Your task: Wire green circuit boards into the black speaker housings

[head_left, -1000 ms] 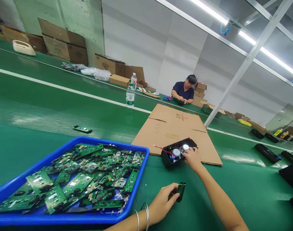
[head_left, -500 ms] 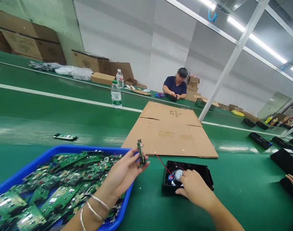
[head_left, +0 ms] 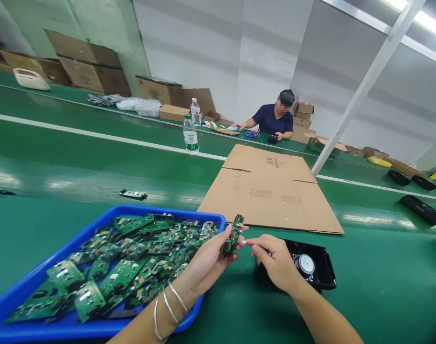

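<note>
A small green circuit board point(head_left: 233, 236) is held upright in my left hand point(head_left: 212, 258), fingers closed around its edges. My right hand point(head_left: 275, 260) pinches a red wire lead with a white plug point(head_left: 245, 242) close to the board's right side; whether the plug touches the board I cannot tell. Behind and below my right hand sits a black speaker housing point(head_left: 327, 267) with a round silver speaker point(head_left: 306, 264) inside. My right hand hides the left part of the housing. To the left, a blue tray point(head_left: 121, 210) holds many more circuit boards.
A flattened cardboard sheet point(head_left: 271, 200) lies ahead on the green bench. One loose board point(head_left: 133, 194) rests beyond the tray. A water bottle point(head_left: 191, 136) stands farther back. A co-worker point(head_left: 275, 117) sits across the bench. Black housings point(head_left: 421, 209) lie at the right.
My right hand has left the speaker inside the housing and now grips the wire lead beside the board. My left hand has turned the board. The view has shifted left.
</note>
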Action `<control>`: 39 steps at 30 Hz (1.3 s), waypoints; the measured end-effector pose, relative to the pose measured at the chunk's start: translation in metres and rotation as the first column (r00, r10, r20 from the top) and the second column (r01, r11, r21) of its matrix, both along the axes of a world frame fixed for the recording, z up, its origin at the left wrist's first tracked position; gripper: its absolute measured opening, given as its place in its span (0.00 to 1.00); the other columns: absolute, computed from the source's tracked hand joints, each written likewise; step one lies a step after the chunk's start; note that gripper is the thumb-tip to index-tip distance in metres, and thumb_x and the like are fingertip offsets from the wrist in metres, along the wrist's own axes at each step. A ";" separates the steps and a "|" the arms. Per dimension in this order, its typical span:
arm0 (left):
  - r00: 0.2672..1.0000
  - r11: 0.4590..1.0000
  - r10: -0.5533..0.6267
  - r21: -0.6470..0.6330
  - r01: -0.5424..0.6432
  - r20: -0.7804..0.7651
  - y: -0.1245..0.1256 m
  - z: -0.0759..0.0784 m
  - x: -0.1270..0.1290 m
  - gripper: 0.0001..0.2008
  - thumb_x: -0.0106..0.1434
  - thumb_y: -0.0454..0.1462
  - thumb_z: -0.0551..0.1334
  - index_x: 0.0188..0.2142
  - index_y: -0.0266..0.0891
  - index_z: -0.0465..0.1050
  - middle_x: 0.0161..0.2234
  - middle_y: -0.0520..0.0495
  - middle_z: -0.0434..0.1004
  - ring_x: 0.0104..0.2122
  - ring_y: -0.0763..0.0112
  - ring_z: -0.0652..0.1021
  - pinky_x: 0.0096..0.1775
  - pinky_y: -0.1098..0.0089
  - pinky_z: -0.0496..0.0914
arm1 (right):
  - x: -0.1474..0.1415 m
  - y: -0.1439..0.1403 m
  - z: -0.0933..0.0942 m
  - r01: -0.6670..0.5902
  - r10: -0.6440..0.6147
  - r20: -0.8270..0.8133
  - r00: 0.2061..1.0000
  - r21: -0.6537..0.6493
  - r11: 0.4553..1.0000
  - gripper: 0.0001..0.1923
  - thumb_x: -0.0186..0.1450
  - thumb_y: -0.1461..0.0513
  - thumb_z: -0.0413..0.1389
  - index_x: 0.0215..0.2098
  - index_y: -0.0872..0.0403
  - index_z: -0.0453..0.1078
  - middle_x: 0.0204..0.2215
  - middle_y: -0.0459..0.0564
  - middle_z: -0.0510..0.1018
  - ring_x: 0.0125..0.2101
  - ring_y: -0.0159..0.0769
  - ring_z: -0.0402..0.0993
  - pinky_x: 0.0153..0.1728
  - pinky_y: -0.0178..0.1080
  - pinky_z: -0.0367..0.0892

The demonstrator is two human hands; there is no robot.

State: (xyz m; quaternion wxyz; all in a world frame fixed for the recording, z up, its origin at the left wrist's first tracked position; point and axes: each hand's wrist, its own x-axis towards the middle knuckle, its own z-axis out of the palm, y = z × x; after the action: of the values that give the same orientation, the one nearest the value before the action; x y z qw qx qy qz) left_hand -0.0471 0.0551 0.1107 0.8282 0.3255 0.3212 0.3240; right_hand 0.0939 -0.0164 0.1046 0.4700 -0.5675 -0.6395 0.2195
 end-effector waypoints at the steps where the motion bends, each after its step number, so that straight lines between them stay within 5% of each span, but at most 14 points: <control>1: 1.000 0.999 -0.006 0.039 0.007 -0.021 -0.001 -0.001 0.000 0.14 0.59 0.43 0.58 0.36 0.35 0.73 0.25 0.49 0.70 0.26 0.74 0.69 0.26 0.75 0.64 | 0.000 -0.002 0.003 0.008 -0.008 0.015 1.000 -0.007 1.000 0.11 0.63 0.63 0.48 0.37 0.54 0.72 0.21 0.44 0.71 0.20 0.27 0.65 0.23 0.30 0.63; 8: 0.983 0.959 -0.170 0.220 0.180 -0.064 -0.008 -0.001 0.000 0.18 0.51 0.45 0.64 0.38 0.37 0.69 0.38 0.45 0.74 0.38 0.64 0.74 0.39 0.66 0.68 | -0.005 -0.007 0.008 0.088 -0.093 0.054 0.994 0.090 0.992 0.06 0.61 0.64 0.51 0.29 0.54 0.70 0.26 0.46 0.75 0.26 0.29 0.70 0.27 0.31 0.65; 14: 0.966 0.844 -0.011 0.515 0.147 -0.259 -0.013 0.003 -0.002 0.15 0.51 0.43 0.64 0.37 0.41 0.67 0.46 0.44 0.72 0.44 0.61 0.73 0.45 0.64 0.68 | 0.000 -0.009 0.007 0.137 -0.178 0.235 0.955 0.181 0.974 0.10 0.63 0.62 0.48 0.27 0.54 0.69 0.20 0.45 0.72 0.20 0.28 0.65 0.23 0.31 0.61; 19: 0.976 0.899 0.053 0.435 0.044 -0.210 -0.015 -0.003 -0.001 0.16 0.48 0.42 0.66 0.33 0.41 0.63 0.35 0.48 0.76 0.43 0.59 0.75 0.45 0.61 0.70 | 0.002 -0.011 0.007 0.099 -0.229 0.392 0.891 0.325 0.941 0.11 0.65 0.63 0.47 0.31 0.55 0.69 0.18 0.45 0.72 0.20 0.29 0.63 0.27 0.34 0.62; 25: 0.986 0.952 0.108 0.299 -0.064 -0.130 -0.022 -0.005 0.006 0.26 0.50 0.47 0.63 0.45 0.35 0.67 0.49 0.41 0.70 0.49 0.57 0.71 0.49 0.62 0.69 | 0.005 -0.011 0.009 0.103 -0.444 0.551 0.707 0.540 0.835 0.10 0.66 0.67 0.45 0.40 0.57 0.67 0.18 0.44 0.71 0.20 0.29 0.63 0.34 0.39 0.60; 28: 0.982 0.939 0.151 0.326 -0.105 -0.118 -0.027 -0.010 0.008 0.30 0.50 0.49 0.63 0.48 0.34 0.66 0.47 0.41 0.71 0.46 0.58 0.74 0.50 0.61 0.67 | 0.000 -0.012 0.009 0.095 -0.444 0.635 0.632 0.505 0.858 0.12 0.66 0.68 0.43 0.31 0.58 0.67 0.16 0.45 0.67 0.20 0.30 0.60 0.32 0.39 0.56; 32: 0.962 0.878 0.188 0.473 -0.075 -0.198 -0.033 -0.018 0.006 0.27 0.52 0.51 0.61 0.47 0.38 0.67 0.47 0.42 0.72 0.45 0.57 0.74 0.50 0.60 0.67 | -0.009 -0.012 0.005 0.034 -0.318 0.652 0.688 0.409 0.912 0.19 0.66 0.67 0.39 0.19 0.56 0.60 0.15 0.44 0.64 0.20 0.30 0.55 0.28 0.38 0.50; 39: 0.927 0.761 0.242 0.648 0.003 -0.288 -0.042 -0.016 0.004 0.20 0.57 0.48 0.58 0.45 0.41 0.71 0.47 0.44 0.73 0.48 0.59 0.71 0.51 0.63 0.65 | -0.009 -0.011 0.003 0.084 -0.293 0.638 0.712 0.338 0.938 0.17 0.63 0.68 0.40 0.16 0.55 0.55 0.12 0.42 0.58 0.18 0.28 0.51 0.27 0.36 0.47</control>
State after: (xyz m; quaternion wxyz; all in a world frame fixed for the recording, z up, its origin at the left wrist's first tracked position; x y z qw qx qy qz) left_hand -0.0427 0.0130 0.0945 0.5734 0.6182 0.3564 0.4025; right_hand 0.0849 -0.0272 0.1080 0.3004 -0.5974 -0.7290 -0.1466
